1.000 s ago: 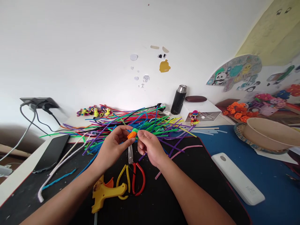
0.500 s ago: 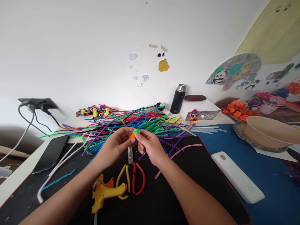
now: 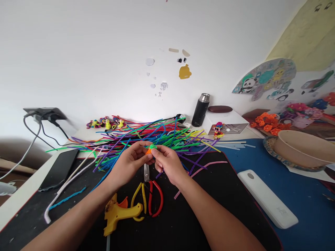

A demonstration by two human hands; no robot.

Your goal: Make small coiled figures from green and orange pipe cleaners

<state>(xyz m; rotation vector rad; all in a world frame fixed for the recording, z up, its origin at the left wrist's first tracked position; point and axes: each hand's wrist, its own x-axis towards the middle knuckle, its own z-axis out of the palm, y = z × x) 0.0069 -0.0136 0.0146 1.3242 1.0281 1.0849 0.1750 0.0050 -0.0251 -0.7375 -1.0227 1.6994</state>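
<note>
My left hand (image 3: 128, 162) and my right hand (image 3: 169, 162) meet over the black mat (image 3: 183, 223), fingers pinched together on a small orange and green pipe-cleaner piece (image 3: 151, 149). The orange part shows toward my left fingers and the green tip toward my right. Just behind the hands spreads a big pile of coloured pipe cleaners (image 3: 157, 136). Below the hands lie red and yellow handled scissors (image 3: 149, 197) and a yellow glue gun (image 3: 119, 212).
A black phone (image 3: 59, 169) lies at the left, with cables from a wall socket (image 3: 44, 113) behind it. A white remote-like bar (image 3: 267, 198) rests on the blue cloth at right. A black flask (image 3: 200, 109), a beige bowl (image 3: 300, 148) and small finished figures (image 3: 106, 123) stand farther back.
The hands closed in on each other. The orange and green piece, plainly visible between them before, is now mostly covered by the fingertips. The view shifted slightly.
</note>
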